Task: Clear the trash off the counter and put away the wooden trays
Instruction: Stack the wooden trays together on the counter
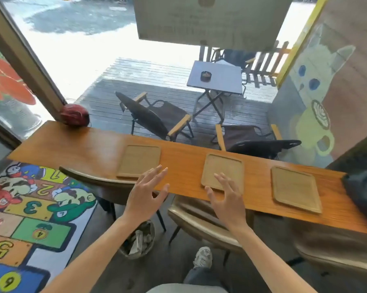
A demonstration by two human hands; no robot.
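Three wooden trays are lying flat in a row on the long counter (89,149): the left tray (139,161), the middle tray (222,170) and the right tray (294,188). The left hand (145,196) is reaching out with fingers spread wide, holding nothing, near the left tray. The right hand (227,200) is also spread wide and empty, with its fingertips (217,176) over the middle tray. A bin (139,242) with crumpled paper is sitting on the floor below.
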